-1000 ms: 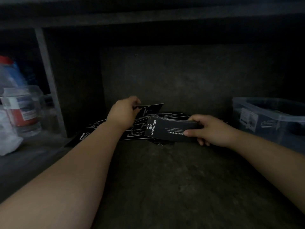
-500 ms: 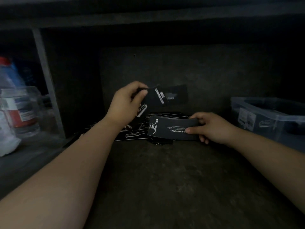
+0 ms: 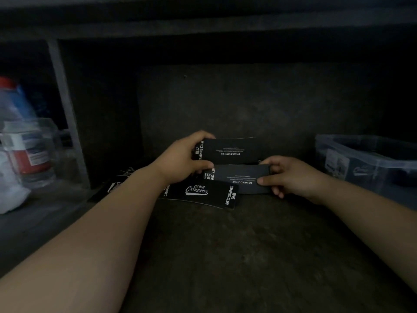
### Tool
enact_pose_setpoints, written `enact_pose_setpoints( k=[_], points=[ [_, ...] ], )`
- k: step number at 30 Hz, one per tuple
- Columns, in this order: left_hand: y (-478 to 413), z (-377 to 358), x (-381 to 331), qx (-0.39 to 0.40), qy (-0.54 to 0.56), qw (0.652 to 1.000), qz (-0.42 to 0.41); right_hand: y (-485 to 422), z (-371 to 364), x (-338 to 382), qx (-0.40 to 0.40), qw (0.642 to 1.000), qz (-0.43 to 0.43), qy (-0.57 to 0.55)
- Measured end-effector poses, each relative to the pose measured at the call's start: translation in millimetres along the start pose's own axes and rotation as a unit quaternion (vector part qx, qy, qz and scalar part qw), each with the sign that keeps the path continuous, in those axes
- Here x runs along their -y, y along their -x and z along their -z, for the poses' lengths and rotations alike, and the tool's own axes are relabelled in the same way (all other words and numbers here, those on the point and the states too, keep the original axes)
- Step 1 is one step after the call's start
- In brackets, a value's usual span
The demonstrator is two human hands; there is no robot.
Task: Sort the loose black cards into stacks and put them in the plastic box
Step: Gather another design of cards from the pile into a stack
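black card [image 3: 228, 150] raised, stack [image 3: 239, 178] below, box [image 3: 370, 163] right

Left hand [image 3: 180, 158] has carried its black card [image 3: 228, 150] rightward, now level just above the stack [image 3: 239, 178]; a "Club Camping" card [image 3: 198, 193] now lies exposed.

The plastic box [image 3: 365, 163] at far right runs off the picture's edge. At left, the edge cuts a red-capped bottle [image 3: 15, 102]; the clear jar [image 3: 33, 152] by it bears a blurred label. My left forearm [image 3: 90, 233] hides some loose cards [image 3: 115, 186]. Fine print on the card [image 3: 228, 151] in my left grip [image 3: 180, 159] and the stack [image 3: 241, 178] in my right grip [image 3: 291, 177] is too small to read.
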State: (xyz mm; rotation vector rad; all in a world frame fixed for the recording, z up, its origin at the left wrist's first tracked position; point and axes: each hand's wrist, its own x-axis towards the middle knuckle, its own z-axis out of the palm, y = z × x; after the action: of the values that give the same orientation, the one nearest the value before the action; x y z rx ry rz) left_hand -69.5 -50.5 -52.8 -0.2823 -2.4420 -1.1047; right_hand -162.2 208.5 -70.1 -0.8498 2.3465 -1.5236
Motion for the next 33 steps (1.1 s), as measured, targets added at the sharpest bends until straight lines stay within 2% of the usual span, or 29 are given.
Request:
enact_pose_setpoints(
  k=[5, 8, 12, 15, 17, 18, 20, 21, 22, 24, 27, 31, 33],
  points=[
    [-1, -1, -9, -0.045, 0.023, 0.999, -0.020, 0, 0, 1, 0.001, 1.000, -0.003, -0.001],
    [-2, -3, -6, -0.011, 0.016, 1.000, -0.001, -3, 1, -1, 0.003, 1.000, -0.010, -0.006],
    [-2, -7, 2, 0.026, -0.101, 0.995, -0.003, -2, 6, 2, 0.035, 0.998, -0.047, -0.030],
    [0, -10, -1, 0.039, -0.079, 0.996, 0.021, 3, 2, 9, 0.040, 0.995, -0.065, -0.064],
    [0, -10, -2, 0.031, -0.059, 0.997, 0.029, 5, -2, 13, -0.004, 0.999, -0.050, -0.023],
    [0, -10, -2, 0.022, -0.048, 0.998, 0.031, 5, -3, 14, -0.056, 0.997, -0.022, 0.042],
    [0, -8, -1, 0.011, -0.035, 0.998, 0.045, 9, -4, 23, -0.155, 0.973, 0.067, 0.160],
    [1, -8, 0, 0.014, -0.021, 0.998, 0.059, 12, -8, 30, -0.157, 0.965, 0.108, 0.182],
    [1, -7, 1, 0.020, 0.000, 0.997, 0.074, 18, -14, 38, -0.122, 0.966, 0.130, 0.189],
    [2, -5, 3, 0.035, 0.047, 0.994, 0.096, 28, -33, 45, -0.001, 0.963, 0.130, 0.235],
    [5, 0, 4, 0.031, 0.096, 0.987, 0.126, 33, -61, 42, 0.117, 0.915, 0.138, 0.361],
    [5, 6, 10, 0.003, 0.153, 0.978, 0.141, 33, -65, 42, 0.098, 0.898, 0.164, 0.397],
    [4, 6, 15, 0.002, 0.157, 0.976, 0.150, 34, -65, 42, 0.077, 0.874, 0.191, 0.439]
  ],
)
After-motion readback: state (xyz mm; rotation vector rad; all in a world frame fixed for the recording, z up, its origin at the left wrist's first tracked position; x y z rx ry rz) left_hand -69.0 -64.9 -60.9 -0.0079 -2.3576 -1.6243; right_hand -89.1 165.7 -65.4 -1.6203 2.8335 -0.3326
